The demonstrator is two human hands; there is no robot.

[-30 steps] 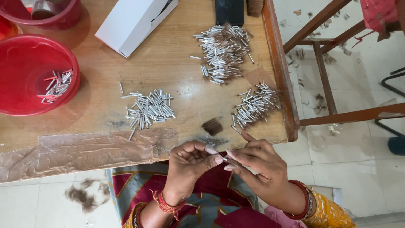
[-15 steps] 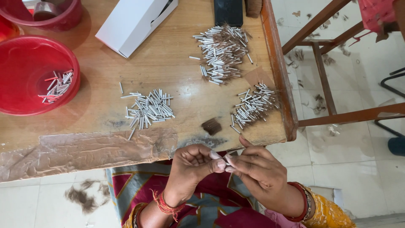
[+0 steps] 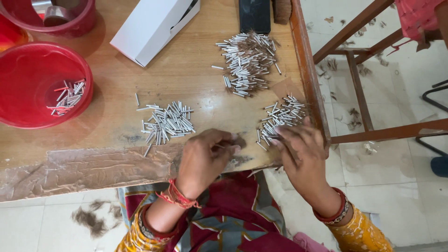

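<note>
Spanning a tiled floor [image 3: 401, 186], wooden table [image 3: 107, 116] (taped edge) bears metal tubes [image 3: 247, 60].

I see the small heap of thin silver metal tubes [image 3: 282, 119] lying loose and criss-crossed near the right edge of the wooden table [image 3: 107, 126], its lower end touched by my right hand [image 3: 298, 149], whose fingers are blurred as they spread over the nearest pieces. My left hand [image 3: 205, 156] sits just beside it over the table's front edge, fingers curled toward a single thin tube [image 3: 220, 146] at its fingertips, though I cannot tell how firmly it is pinched.
</note>
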